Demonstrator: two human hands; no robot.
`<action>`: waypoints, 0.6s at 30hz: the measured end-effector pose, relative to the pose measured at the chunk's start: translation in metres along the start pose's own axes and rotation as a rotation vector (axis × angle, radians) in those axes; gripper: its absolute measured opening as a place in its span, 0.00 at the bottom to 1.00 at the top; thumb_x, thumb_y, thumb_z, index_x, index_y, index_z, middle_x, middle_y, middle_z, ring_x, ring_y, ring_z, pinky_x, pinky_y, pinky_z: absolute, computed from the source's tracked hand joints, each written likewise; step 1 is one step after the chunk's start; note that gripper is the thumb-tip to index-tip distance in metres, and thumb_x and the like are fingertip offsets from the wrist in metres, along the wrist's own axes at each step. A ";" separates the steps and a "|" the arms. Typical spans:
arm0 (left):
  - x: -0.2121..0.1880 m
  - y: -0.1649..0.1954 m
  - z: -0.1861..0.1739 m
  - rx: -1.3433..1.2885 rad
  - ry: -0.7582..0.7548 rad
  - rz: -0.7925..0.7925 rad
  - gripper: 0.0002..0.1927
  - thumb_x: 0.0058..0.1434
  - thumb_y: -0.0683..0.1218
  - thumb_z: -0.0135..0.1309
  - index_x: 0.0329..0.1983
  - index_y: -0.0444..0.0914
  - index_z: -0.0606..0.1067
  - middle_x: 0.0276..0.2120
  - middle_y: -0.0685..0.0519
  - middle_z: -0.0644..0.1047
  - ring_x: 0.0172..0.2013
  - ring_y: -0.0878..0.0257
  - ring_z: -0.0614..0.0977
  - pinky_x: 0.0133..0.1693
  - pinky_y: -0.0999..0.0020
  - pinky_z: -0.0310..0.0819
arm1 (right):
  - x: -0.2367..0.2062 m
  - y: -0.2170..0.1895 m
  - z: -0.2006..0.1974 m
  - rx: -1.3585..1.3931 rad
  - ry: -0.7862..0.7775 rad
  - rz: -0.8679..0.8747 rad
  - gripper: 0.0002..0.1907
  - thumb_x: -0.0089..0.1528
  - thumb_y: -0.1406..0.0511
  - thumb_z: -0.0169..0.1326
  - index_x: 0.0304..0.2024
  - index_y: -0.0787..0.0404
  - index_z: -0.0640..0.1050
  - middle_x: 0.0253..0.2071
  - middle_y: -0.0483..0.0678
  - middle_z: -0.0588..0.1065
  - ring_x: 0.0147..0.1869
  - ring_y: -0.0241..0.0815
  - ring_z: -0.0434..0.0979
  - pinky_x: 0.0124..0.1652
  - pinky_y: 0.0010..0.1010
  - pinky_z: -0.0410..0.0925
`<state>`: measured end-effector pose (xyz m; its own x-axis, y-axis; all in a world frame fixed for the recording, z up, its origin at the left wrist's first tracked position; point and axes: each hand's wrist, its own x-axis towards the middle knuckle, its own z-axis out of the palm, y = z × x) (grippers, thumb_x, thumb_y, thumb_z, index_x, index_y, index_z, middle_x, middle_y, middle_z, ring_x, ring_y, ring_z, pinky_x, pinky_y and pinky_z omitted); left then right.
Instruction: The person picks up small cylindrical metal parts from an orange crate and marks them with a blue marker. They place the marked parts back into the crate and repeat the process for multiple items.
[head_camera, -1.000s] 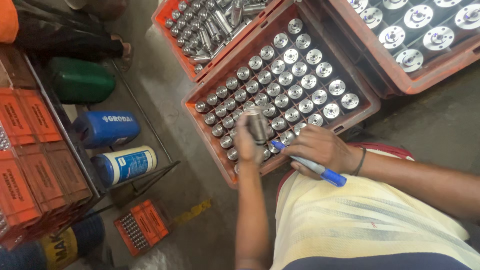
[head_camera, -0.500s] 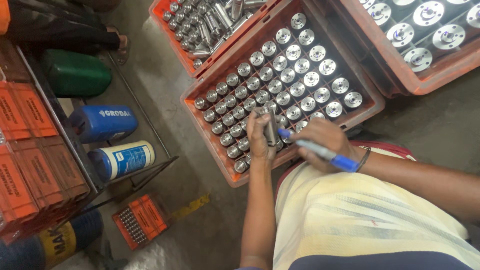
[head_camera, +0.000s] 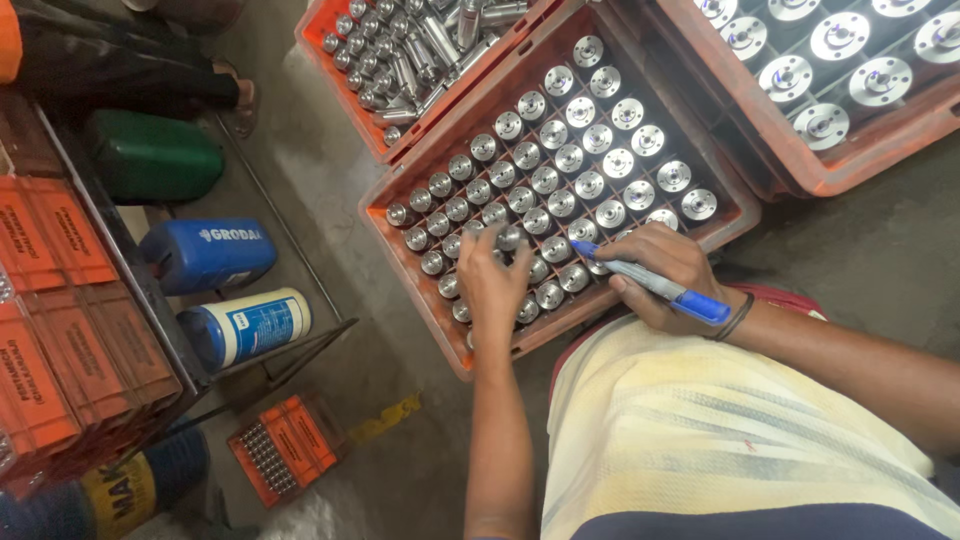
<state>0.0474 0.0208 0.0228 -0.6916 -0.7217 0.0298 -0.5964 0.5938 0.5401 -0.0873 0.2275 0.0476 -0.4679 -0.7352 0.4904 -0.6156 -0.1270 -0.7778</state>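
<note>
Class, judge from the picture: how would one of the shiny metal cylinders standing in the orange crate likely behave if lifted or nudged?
The metal cylinders look solid, so probably heavy for their size. Their polished surfaces suggest a slippery grip. Lying loose like those in the neighbouring crate, one would likely roll.

Hands over a crate of metal parts

The left hand (head_camera: 492, 280) rests fingers-down on upright steel parts (head_camera: 560, 175) standing in rows in an orange crate (head_camera: 420, 290). Just beside it, the right hand (head_camera: 665, 275) grips a blue marker (head_camera: 650, 283), tip toward the parts. Two more crates lie beyond.
</note>
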 end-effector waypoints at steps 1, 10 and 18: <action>0.001 0.003 0.007 0.026 -0.001 -0.021 0.20 0.54 0.51 0.66 0.47 0.38 0.81 0.40 0.45 0.78 0.37 0.50 0.83 0.39 0.55 0.76 | 0.000 0.000 0.000 0.005 0.000 0.004 0.13 0.59 0.72 0.57 0.47 0.67 0.77 0.37 0.54 0.77 0.39 0.51 0.78 0.40 0.39 0.69; 0.036 0.007 -0.017 -0.147 0.039 0.205 0.17 0.46 0.55 0.70 0.31 0.38 0.83 0.31 0.49 0.82 0.33 0.55 0.82 0.38 0.59 0.77 | 0.002 -0.003 -0.006 -0.015 0.028 -0.009 0.14 0.59 0.71 0.57 0.47 0.66 0.77 0.39 0.54 0.78 0.40 0.50 0.78 0.41 0.38 0.69; 0.010 0.004 0.040 -1.345 -0.293 -0.195 0.24 0.84 0.57 0.39 0.55 0.32 0.74 0.40 0.48 0.77 0.37 0.63 0.78 0.38 0.69 0.73 | 0.016 -0.002 0.012 0.016 -0.105 -0.241 0.13 0.56 0.69 0.60 0.44 0.65 0.77 0.35 0.51 0.76 0.35 0.50 0.74 0.36 0.42 0.67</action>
<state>0.0220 0.0298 -0.0085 -0.8026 -0.5527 -0.2244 0.0374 -0.4221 0.9058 -0.0859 0.2080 0.0527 -0.2401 -0.7477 0.6192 -0.6910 -0.3163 -0.6499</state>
